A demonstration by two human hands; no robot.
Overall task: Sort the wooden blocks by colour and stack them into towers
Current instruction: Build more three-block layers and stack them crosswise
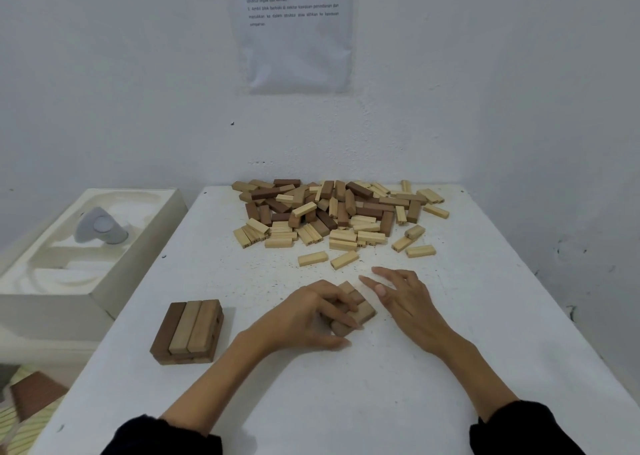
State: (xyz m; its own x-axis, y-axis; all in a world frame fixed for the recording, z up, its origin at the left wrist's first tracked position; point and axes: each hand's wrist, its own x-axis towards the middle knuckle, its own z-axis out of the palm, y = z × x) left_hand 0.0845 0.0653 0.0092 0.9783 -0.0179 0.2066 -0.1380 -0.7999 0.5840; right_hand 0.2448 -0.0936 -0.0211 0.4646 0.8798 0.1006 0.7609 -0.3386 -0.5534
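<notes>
Nearest the body, two dark sleeves (166, 434) run out over the white table (346, 392) toward the grip, which sits at mid-table. The left hand (308, 312) has its fingers curled over a small cluster of mid-brown blocks (362, 310) and holds them from the left and above. The right hand (407, 298) lies just right of the cluster with fingers spread and straight, holding nothing; whether its fingertips touch the wood cannot be told. This looks like squaring up the base layer of a new tower. To do it well, the spread right hand should act as a flat stop against the right face while the left presses the blocks together, so their long sides touch and their ends line up before anything goes on top. Well to the left of the grip stands a low two-layer stack (188, 330), its top row one dark block and two lighter ones. Just beyond the grip lie two single pale blocks (312, 258), and farther off the big unsorted pile (332, 212) of pale, mid-brown and dark pieces. Far left sits a white foam box (114, 281), and a printed sheet (294, 38) hangs on the wall behind.
</notes>
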